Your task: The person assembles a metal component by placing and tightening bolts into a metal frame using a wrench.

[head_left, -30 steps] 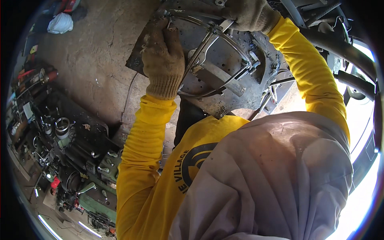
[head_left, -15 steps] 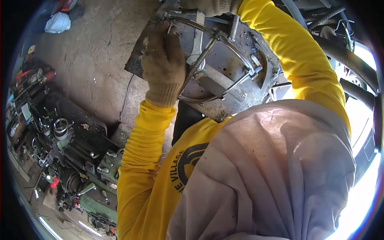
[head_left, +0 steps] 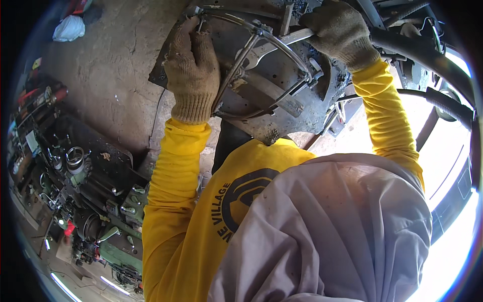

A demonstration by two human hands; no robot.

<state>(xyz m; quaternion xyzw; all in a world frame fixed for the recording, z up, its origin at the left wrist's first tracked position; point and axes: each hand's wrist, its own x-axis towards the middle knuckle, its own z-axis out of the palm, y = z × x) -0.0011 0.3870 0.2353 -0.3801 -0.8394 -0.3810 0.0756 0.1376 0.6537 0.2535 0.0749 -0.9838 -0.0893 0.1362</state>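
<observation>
A brown knit glove covers each hand. My left hand [head_left: 193,68] is closed at the far left corner of a round metal rod frame [head_left: 236,68], its fingertips by a small bolt [head_left: 201,24]; the exact grip is partly hidden. In my right hand [head_left: 341,32] is the handle end of a wrench [head_left: 289,39], gripped at the far right. The wrench slants down to the left under the frame's rods, its wide head near the frame's middle. What the head sits on is hard to make out. Beneath the frame lies a dark, drilled metal plate [head_left: 314,113].
Left stands a green lathe-like machine [head_left: 121,254] with levers and handles. Thick dark pipes [head_left: 427,58] cross at the far right, beside bright daylight. A white bundle [head_left: 69,28] lies on the brown floor [head_left: 115,70] at the far left.
My right hand has swung right and nearer with the wrench, turning its handle from pointing away to pointing right. My left hand stays at the frame's corner; the view has shifted slightly.
</observation>
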